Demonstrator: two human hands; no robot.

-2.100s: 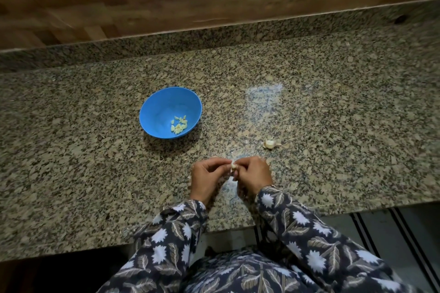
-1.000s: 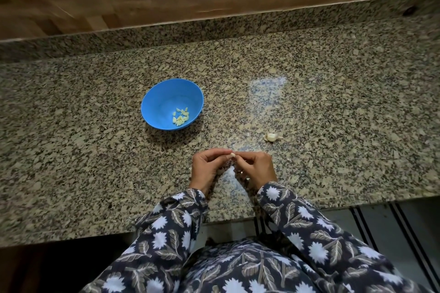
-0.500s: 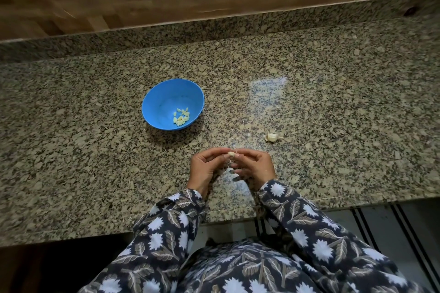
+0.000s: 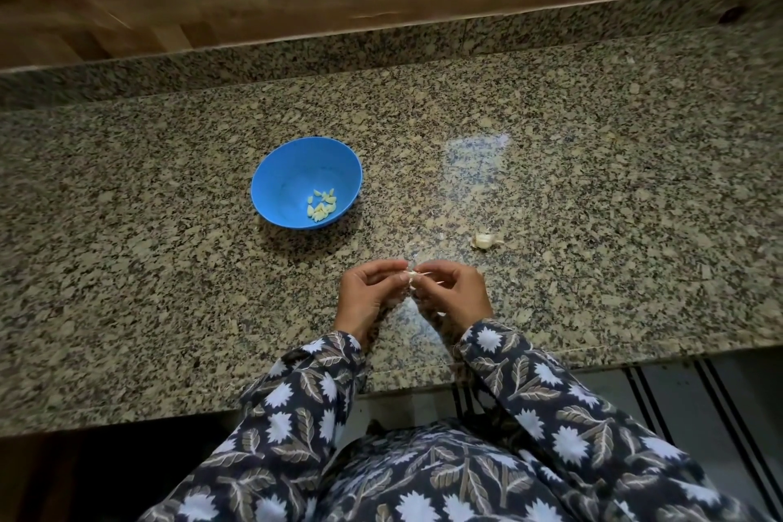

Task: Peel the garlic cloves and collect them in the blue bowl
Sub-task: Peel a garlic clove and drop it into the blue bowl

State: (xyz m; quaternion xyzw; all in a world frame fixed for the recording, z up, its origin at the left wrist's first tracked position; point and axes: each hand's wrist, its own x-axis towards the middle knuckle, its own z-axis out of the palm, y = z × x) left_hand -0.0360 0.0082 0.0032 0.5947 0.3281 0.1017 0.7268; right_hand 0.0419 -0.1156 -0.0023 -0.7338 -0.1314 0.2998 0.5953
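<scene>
Speckled granite table [image 4: 593, 182], wood wall behind. Left hand [image 4: 367, 297] and right hand [image 4: 453, 295] pinching one garlic clove [image 4: 410, 275] between them, both grips closing on it. Beyond: garlic piece [image 4: 484, 240] lying right; blue bowl [image 4: 288, 178] holding peeled cloves [image 4: 322, 204].

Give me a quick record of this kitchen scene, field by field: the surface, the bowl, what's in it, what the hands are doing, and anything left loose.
surface: speckled granite counter
bowl: blue bowl, upright, left of centre
bowl contents: small pile of peeled garlic cloves
left hand: pinching garlic clove
right hand: pinching the same clove, skin partly pulled away
loose item: garlic piece lying apart, right of the bowl
</scene>
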